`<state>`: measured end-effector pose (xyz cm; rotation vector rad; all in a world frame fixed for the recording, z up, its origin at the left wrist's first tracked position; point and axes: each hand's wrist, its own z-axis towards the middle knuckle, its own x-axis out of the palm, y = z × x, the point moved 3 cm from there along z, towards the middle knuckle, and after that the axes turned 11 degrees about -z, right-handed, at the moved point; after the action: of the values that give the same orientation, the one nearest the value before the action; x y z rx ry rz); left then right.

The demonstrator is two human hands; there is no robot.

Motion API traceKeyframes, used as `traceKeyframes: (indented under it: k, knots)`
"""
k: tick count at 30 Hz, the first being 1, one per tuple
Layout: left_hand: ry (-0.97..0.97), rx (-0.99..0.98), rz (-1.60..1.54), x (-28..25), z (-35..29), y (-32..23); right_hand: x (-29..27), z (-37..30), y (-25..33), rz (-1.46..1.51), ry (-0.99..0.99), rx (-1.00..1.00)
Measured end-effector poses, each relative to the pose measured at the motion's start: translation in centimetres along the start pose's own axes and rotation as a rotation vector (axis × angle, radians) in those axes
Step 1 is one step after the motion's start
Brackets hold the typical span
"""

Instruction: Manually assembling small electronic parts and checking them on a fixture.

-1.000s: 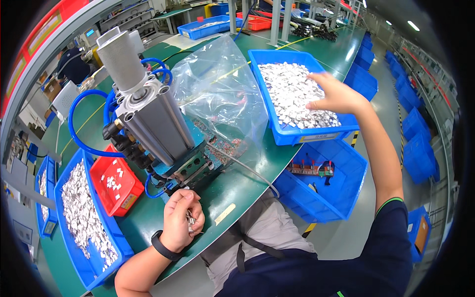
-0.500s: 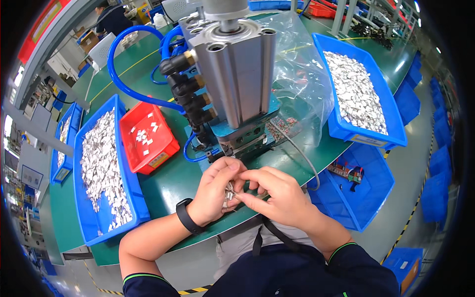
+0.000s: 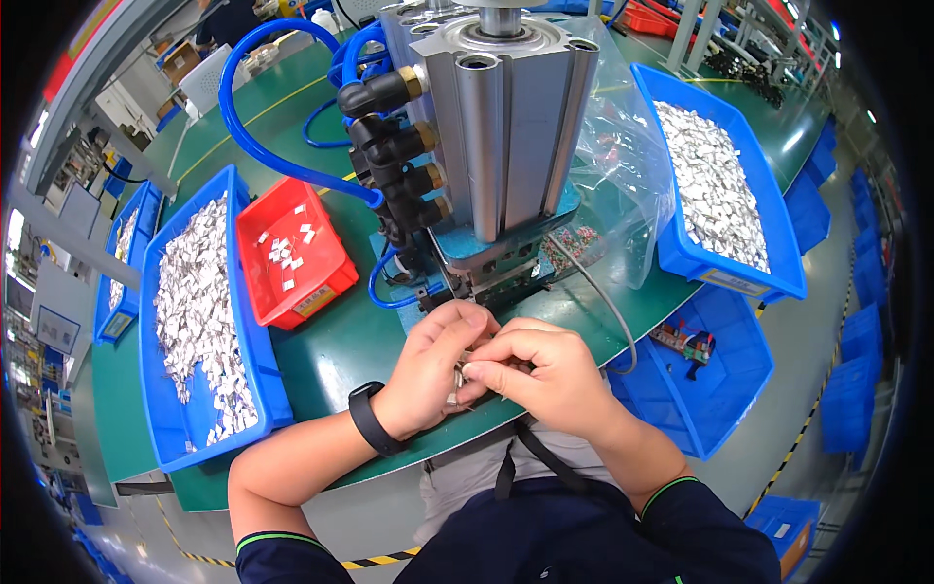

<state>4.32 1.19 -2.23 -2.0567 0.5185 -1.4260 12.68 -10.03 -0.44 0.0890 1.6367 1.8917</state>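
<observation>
In front of the press my left hand is curled around a small bunch of white-and-silver parts with thin wire leads. My right hand meets it from the right, thumb and forefinger pinched together at the bunch. What exactly sits between those two fingertips is hidden. Just beyond both hands stands a metal pneumatic press with black fittings and blue hoses. Its lower tooling is close to my left fingertips.
A blue tray of similar white parts lies left, beside a red bin holding a few. Another full blue bin stands right, near a clear plastic bag. Below it, a blue bin sits off the table's edge. A grey cable curves nearby.
The view has shifted slightly, so the press appears farther right. My right thumb and forefinger have moved a little at the bunch; both hands stay together.
</observation>
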Motion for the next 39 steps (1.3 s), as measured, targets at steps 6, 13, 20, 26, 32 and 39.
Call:
traceKeyframes:
  k: [6,13,20,26,32,39]
  knots:
    - [-0.001,-0.042,-0.017,0.0,0.0,0.1,-0.7,-0.6,-1.6,0.218,0.006,0.155]
    - [-0.012,-0.057,0.019,-0.1,0.0,0.3,-1.6,0.4,-3.1,0.535,-0.083,0.279]
    - [-0.016,-0.009,0.020,-0.3,-0.1,0.5,-1.9,0.5,-2.9,0.628,-0.137,0.306]
    - [-0.014,0.076,0.000,0.0,-0.2,0.3,-0.8,-0.4,-2.7,0.447,-0.027,0.383]
    - [0.027,0.061,-0.002,-0.1,-0.1,0.2,-0.7,-0.2,-2.9,0.536,-0.053,0.351]
    - [0.005,0.004,0.086,0.2,-0.3,0.3,-1.2,-0.1,-3.3,0.548,0.177,0.370]
